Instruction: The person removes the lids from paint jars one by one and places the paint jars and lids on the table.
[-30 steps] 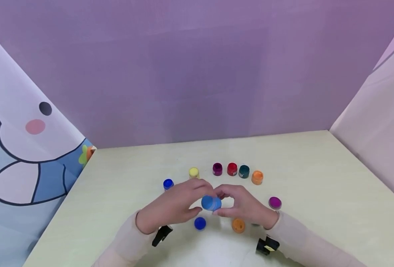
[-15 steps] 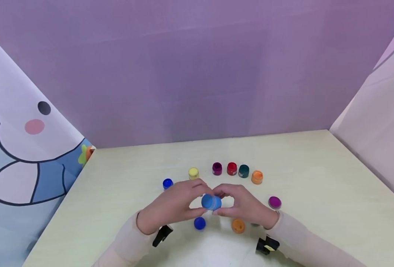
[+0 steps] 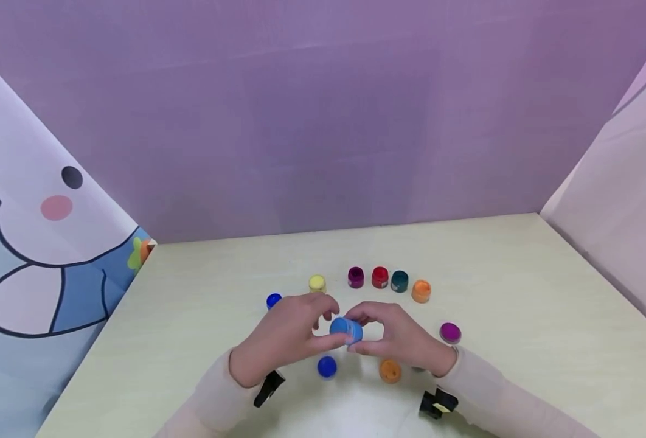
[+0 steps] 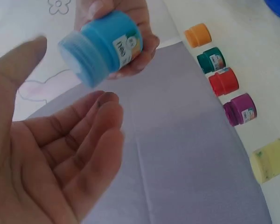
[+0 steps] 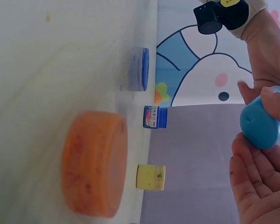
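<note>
A light blue paint jar [image 3: 347,330] is held tilted above the table by my right hand [image 3: 399,328], with the thumb and fingers on its base end. Its paler, translucent screw lid [image 4: 84,58] points toward my left hand [image 3: 284,331]. The left wrist view shows the left fingers loosely bent below the lid and the thumb off to its side, apart from the jar. Under the hands lie a dark blue lid [image 3: 327,367] and an orange lid [image 3: 390,370]. A dark blue jar [image 3: 274,301] stands behind the left hand.
Along the back of the table [image 3: 219,267] stand a yellow jar [image 3: 317,284], a purple jar [image 3: 356,277], a red jar [image 3: 380,277], a dark green jar [image 3: 399,281] and an orange jar [image 3: 421,291]. A purple lid [image 3: 451,333] lies right of the right hand.
My left hand has turned at the wrist, its fingers drawing back from the lid's far side and its thumb shifting right. The right hand and the jar stay nearly still.
</note>
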The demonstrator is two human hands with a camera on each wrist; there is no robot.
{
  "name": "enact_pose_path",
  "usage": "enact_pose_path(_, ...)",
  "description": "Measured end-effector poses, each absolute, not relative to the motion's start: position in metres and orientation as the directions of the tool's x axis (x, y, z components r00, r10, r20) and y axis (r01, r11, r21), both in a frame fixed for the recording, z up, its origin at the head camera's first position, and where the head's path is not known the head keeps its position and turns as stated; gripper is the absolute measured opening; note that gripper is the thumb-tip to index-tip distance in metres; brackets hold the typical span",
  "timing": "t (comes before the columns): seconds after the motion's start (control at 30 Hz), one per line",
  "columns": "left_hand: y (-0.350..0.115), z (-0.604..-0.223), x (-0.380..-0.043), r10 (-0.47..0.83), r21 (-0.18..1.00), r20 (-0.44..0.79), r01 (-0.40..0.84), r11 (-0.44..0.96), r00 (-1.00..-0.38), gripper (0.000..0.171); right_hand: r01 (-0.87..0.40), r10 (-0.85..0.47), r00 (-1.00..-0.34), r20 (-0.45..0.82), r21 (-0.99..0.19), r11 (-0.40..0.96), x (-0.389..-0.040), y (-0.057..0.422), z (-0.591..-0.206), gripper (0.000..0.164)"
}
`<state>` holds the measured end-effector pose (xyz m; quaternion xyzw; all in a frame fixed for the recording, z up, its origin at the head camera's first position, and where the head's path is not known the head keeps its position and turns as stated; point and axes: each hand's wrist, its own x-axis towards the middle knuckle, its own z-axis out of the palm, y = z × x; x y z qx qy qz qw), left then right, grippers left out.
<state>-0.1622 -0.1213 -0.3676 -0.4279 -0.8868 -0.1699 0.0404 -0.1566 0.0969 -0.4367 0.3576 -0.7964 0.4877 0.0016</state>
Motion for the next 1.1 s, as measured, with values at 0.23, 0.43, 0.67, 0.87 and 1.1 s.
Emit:
enact_pose_path(0.23,-0.1275,-0.3618,-0.166,0.888,0.263,0.178,0.89,0.373,-0.425,0.043,-0.567,-0.562,-0.75,0.348,-0.775,0.278,-0.1553,0.0964,-0.4336,0.037)
enact_pose_path(0.43,-0.1266,-0.3619,-0.165,0.899,0.272,0.17,0.896,0.352,-0.404,0.04,-0.543,-0.567,-0.757,0.326,-0.796,0.268,-0.1543,0.0954,-0.4349,0.036)
enact_pose_path(0.67,-0.126,-0.3601,-0.164,0.875,0.248,0.175,0.88,0.405,-0.452,0.033,-0.561,-0.571,-0.744,0.347,-0.788,0.252,-0.1542,0.0955,-0.4343,0.036)
enact_pose_path(0.87,-0.1246,-0.362,-0.1636,0.822,0.196,0.2,0.844,0.5,-0.533,0.028,-0.559,-0.571,-0.746,0.342,-0.787,0.26,-0.1553,0.0946,-0.4338,0.037)
enact_pose_path(1.1,-0.1245,-0.3654,-0.1646,0.806,0.155,0.218,0.835,0.528,-0.55,0.045,-0.551,-0.568,-0.753,0.331,-0.789,0.271,-0.1558,0.0959,-0.4363,0.036)
